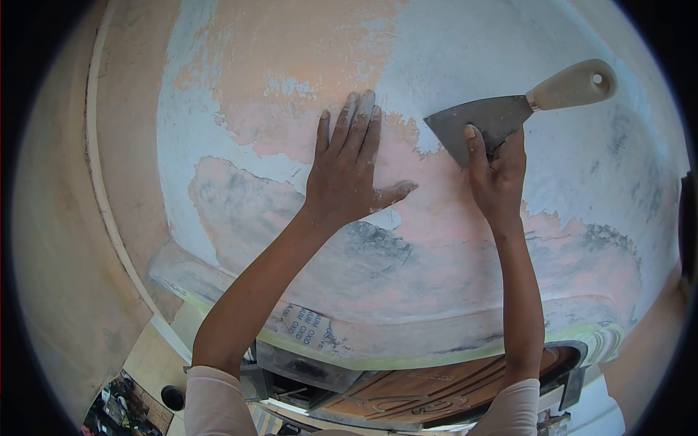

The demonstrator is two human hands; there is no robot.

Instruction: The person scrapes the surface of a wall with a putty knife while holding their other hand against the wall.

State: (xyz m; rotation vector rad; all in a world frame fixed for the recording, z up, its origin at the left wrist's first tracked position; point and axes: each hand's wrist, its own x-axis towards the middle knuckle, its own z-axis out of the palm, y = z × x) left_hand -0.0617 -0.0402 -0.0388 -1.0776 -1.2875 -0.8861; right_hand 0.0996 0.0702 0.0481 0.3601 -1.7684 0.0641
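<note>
My left hand (344, 163) lies against a patchy painted surface (276, 54), fingers stretched out and thumb spread, with pale dust on the fingers. Pinched by its metal blade in my right hand (497, 174) is a putty knife (502, 112). My thumb is on the near face of the blade; the fingers are mostly hidden behind it. Its beige handle points up to the right, and a blade corner points left. Pale blue, peach, pink and grey patches with ragged edges cover the surface around both hands.
A sheet of sandpaper (305, 324) with printed lettering sits on the ledge below my left hand. Beneath the ledge is a carved brown wooden door (422, 392). A pale strip (98, 156) runs down the left side. Dark clutter (120, 410) and a black round container (173, 397) are at lower left.
</note>
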